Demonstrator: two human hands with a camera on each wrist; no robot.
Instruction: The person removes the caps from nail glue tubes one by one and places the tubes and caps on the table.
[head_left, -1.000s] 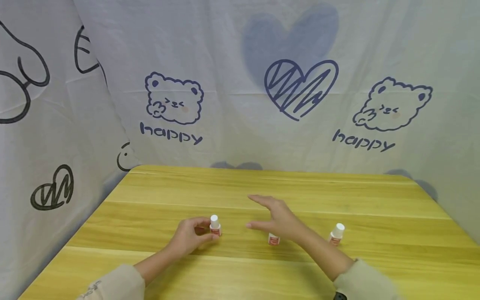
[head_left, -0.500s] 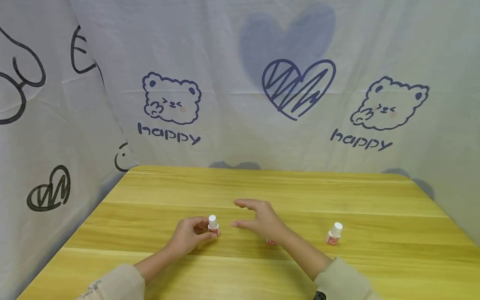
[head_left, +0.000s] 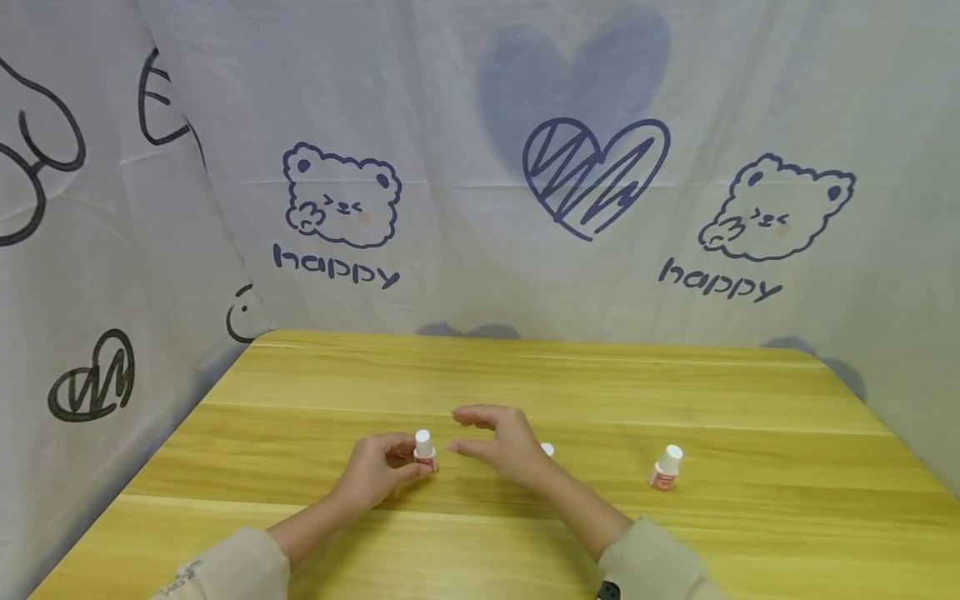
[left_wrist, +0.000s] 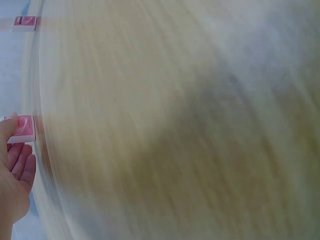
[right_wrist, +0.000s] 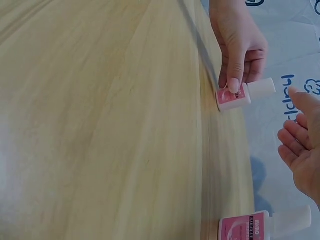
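A small white nail glue bottle (head_left: 424, 452) with a pink label stands upright on the wooden table, pinched by my left hand (head_left: 369, 472). In the right wrist view, the left thumb lies across that bottle's label (right_wrist: 226, 95), and its white cap (right_wrist: 261, 88) is uncovered. Just right of the cap, my right hand (head_left: 498, 444) hovers with thumb and fingers apart, touching nothing. A second nail glue bottle (right_wrist: 245, 228) stands behind the right wrist; only its cap shows in the head view. Farther right is a third nail glue bottle (head_left: 666, 468), upright.
The wooden table (head_left: 525, 550) has its far edge against a white cloth backdrop (head_left: 465, 250) printed with bears and hearts. Another cloth (head_left: 112, 250) hangs along the left side.
My right hand has moved left, away from the third bottle and up beside the held one, now covering most of the second bottle. The left hand keeps its hold.
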